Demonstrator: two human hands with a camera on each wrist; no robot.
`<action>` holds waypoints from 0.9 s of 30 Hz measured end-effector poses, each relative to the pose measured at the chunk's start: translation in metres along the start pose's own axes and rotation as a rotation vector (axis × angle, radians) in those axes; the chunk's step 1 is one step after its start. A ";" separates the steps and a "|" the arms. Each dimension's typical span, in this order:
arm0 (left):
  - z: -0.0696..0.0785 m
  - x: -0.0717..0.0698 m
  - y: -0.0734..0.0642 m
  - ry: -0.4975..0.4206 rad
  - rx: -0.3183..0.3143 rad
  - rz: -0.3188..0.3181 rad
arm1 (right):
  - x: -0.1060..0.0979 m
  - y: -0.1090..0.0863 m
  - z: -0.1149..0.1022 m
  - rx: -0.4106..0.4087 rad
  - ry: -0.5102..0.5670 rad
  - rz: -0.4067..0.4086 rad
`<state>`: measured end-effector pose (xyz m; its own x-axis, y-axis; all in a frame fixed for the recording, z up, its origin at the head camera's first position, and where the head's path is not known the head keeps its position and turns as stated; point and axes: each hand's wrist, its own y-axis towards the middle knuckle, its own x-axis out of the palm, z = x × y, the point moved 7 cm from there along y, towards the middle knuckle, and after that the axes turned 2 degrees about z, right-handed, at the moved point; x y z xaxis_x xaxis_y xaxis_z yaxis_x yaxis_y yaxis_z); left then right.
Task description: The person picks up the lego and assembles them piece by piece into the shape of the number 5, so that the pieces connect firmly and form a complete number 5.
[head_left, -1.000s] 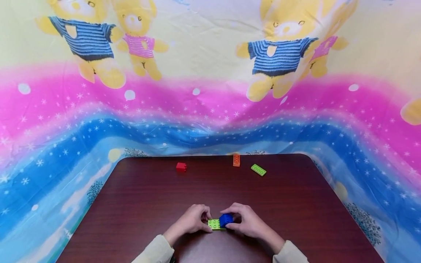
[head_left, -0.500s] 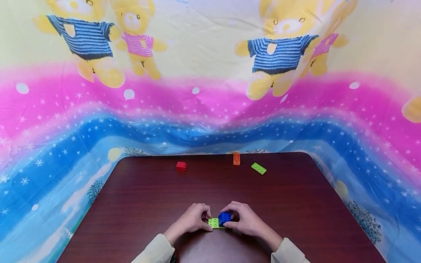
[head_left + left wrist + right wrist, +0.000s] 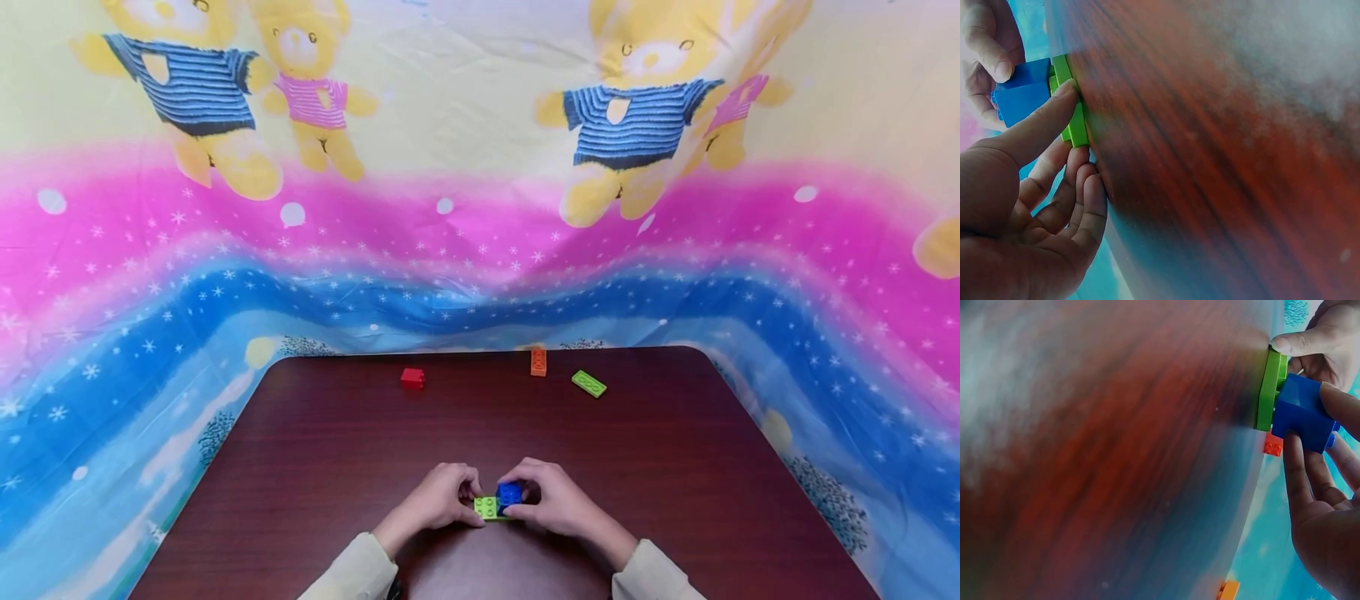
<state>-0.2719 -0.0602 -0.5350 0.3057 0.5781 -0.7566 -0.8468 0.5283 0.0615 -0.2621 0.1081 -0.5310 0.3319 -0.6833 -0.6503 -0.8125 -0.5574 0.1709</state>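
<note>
A light green studded building plate [image 3: 485, 507] lies flat on the table near its front. My left hand [image 3: 442, 498] pinches the plate's left end between thumb and fingers. A blue building brick [image 3: 509, 494] is at the plate's right end, held by my right hand [image 3: 555, 498] between thumb and fingers. In the right wrist view the blue brick [image 3: 1305, 412] looks slightly tilted against the green plate [image 3: 1269, 390], with studs showing between them. The left wrist view shows my left thumb [image 3: 1065, 89] across the green plate's edge.
The dark wooden table [image 3: 337, 442] bears a red brick [image 3: 412, 378] at the far left. An orange brick [image 3: 538, 362] lies by the back edge, with another light green plate [image 3: 589, 383] to its right. A bear-printed cloth [image 3: 450, 250] hangs behind.
My right hand has shifted slightly left with the blue brick, which now shows its studded top more squarely. The left hand and the green plate have stayed nearly still.
</note>
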 end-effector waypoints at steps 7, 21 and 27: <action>0.000 0.000 0.000 -0.002 0.001 0.005 | 0.001 0.001 -0.001 0.009 -0.014 -0.006; 0.000 0.001 0.000 0.018 0.011 0.007 | 0.001 0.001 0.001 0.035 0.015 -0.016; 0.000 0.000 -0.001 0.021 0.013 0.010 | 0.002 0.002 0.002 0.047 0.042 -0.020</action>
<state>-0.2714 -0.0607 -0.5352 0.2876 0.5705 -0.7693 -0.8444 0.5301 0.0775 -0.2640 0.1063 -0.5338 0.3673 -0.6922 -0.6213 -0.8268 -0.5490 0.1229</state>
